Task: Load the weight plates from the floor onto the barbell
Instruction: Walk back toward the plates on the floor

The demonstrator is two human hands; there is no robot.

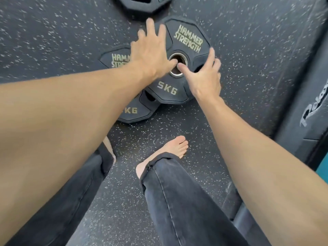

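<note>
The upper 5 kg weight plate (179, 55), black with "HAMMER STRENGTH" lettering, lies on the speckled rubber floor (248, 50), its near-left part overlapping a second 5 kg weight plate (131, 110) that sits partly beneath it. The left hand (152, 50) lies flat on the upper plate's left half with fingers spread and straight, its thumb reaching to the steel-lined centre hole (178, 63). The right hand (204, 75) grasps that plate's right side: the thumb presses at the centre hole while the fingers curl over the plate's outer rim. A third black plate (142, 4) lies beyond the upper plate, cut off by the frame's top edge. Nearer than the upper plate, a bare foot (175, 148) stands on the floor.
</note>
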